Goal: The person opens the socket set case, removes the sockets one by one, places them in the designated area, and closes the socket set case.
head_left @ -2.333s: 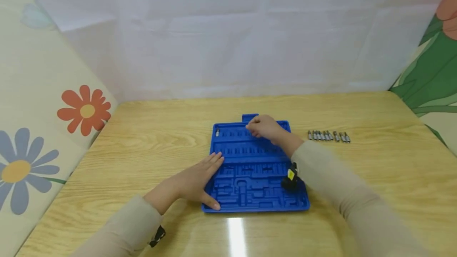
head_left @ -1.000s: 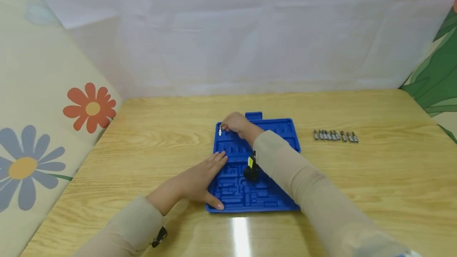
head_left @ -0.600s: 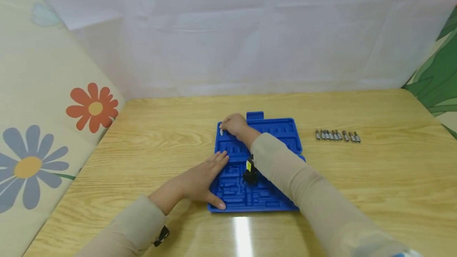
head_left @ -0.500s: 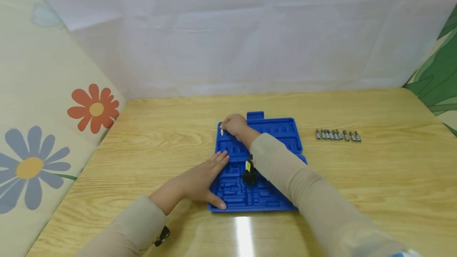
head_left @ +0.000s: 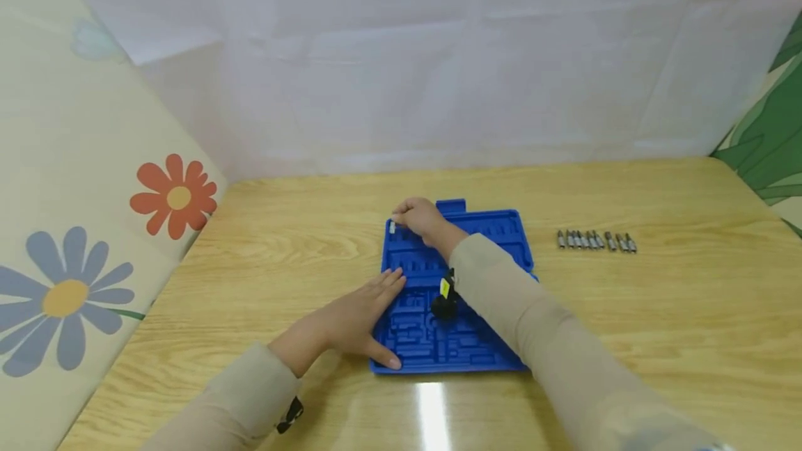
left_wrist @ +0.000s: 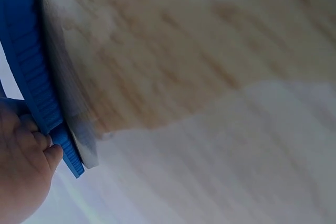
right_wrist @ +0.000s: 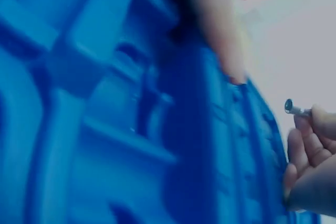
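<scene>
A blue moulded tool case (head_left: 451,364) lies unfolded on the wooden table. Over its far left corner, my right hand (head_left: 421,218) pinches a small silver bit socket (head_left: 392,227) between thumb and fingertips. The right wrist view shows the bit socket (right_wrist: 297,108) sticking out of the grip, its hollow end outward. My left hand (head_left: 360,319) rests along the case's left edge, fingers straight and thumb spread onto the near corner. In the left wrist view, the left hand (left_wrist: 23,161) touches the ribbed side of the case (left_wrist: 31,61).
Several more bit sockets (head_left: 595,241) lie in a row on the table (head_left: 626,312) to the right of the case. A white sheet (head_left: 376,89) hangs behind the table. Flower-patterned panels stand at both sides.
My right hand has moved left from the middle of the upper slots to the far left corner and taken hold of the bit socket there. My left hand stays on the case.
</scene>
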A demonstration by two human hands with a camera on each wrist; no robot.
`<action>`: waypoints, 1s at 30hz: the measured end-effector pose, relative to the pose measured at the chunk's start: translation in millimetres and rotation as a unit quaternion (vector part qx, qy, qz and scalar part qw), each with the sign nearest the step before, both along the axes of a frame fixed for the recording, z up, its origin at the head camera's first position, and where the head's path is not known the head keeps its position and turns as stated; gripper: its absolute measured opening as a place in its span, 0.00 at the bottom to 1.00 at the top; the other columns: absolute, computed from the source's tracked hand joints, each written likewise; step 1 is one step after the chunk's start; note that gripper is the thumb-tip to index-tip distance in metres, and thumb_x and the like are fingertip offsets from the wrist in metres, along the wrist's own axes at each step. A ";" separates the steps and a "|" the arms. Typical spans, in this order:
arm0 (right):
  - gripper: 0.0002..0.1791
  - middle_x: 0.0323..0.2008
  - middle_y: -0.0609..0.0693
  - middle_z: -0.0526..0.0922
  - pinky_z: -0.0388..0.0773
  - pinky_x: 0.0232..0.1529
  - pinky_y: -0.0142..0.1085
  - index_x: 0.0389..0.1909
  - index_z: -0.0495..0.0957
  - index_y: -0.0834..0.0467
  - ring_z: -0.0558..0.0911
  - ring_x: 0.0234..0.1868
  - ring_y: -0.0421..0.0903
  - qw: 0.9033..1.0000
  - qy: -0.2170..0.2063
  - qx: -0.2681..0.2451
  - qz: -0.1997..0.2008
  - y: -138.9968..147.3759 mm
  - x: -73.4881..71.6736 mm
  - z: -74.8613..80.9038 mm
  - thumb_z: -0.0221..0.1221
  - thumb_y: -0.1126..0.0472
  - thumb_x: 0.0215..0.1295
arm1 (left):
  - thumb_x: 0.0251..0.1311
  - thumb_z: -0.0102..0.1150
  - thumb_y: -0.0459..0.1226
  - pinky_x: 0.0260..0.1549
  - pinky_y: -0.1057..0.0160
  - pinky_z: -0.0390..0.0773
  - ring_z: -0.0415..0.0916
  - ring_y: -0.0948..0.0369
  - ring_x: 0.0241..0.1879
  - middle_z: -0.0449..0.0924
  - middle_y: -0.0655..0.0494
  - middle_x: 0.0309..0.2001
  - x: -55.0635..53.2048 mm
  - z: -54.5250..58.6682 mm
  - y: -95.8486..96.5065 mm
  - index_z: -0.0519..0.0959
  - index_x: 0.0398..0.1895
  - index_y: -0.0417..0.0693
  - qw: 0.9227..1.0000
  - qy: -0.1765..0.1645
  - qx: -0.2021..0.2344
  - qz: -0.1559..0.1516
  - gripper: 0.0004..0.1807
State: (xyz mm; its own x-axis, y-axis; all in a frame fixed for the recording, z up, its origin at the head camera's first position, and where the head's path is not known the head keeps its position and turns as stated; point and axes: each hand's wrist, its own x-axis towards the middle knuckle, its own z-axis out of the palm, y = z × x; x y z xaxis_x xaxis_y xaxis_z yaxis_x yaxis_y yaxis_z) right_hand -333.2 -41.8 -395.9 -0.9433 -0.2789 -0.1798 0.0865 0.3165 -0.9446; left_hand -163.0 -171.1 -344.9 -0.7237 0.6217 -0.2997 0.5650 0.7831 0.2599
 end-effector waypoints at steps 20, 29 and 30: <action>0.16 0.38 0.59 0.70 0.68 0.48 0.45 0.48 0.63 0.73 0.70 0.41 0.51 0.999 0.031 0.013 0.010 174.6 50.6 66.7 0.45 0.64 0.64 | 0.30 0.55 0.67 0.59 0.55 0.43 0.30 0.53 0.64 0.34 0.47 0.66 -1.3 -3.0 3.5 0.40 0.66 0.40 1.000 -0.005 0.008 0.004 0.64; 0.19 0.36 0.55 0.69 0.67 0.47 0.46 0.48 0.60 0.72 0.71 0.36 0.44 0.994 0.055 0.075 -0.052 269.7 69.2 57.6 0.43 0.59 0.66 | 0.29 0.53 0.69 0.59 0.56 0.43 0.30 0.53 0.64 0.33 0.47 0.66 -4.1 -7.1 2.6 0.39 0.66 0.40 1.000 0.002 0.005 0.003 0.65; 0.19 0.36 0.54 0.69 0.67 0.46 0.46 0.48 0.60 0.72 0.71 0.36 0.43 0.993 0.055 0.082 -0.060 278.4 71.4 56.0 0.43 0.59 0.66 | 0.29 0.53 0.69 0.59 0.55 0.43 0.30 0.53 0.64 0.33 0.47 0.66 -4.4 -7.2 2.5 0.40 0.66 0.40 1.000 0.003 0.006 0.001 0.65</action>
State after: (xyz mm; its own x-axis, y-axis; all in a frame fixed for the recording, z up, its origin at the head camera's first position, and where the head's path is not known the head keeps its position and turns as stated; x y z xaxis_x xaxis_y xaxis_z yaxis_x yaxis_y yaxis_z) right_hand -261.8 236.7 -339.9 -0.9846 -0.1381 -0.1073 0.0322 0.4600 -0.8873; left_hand -167.4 -168.6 -352.1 -0.7272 0.6231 -0.2879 0.5642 0.7815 0.2661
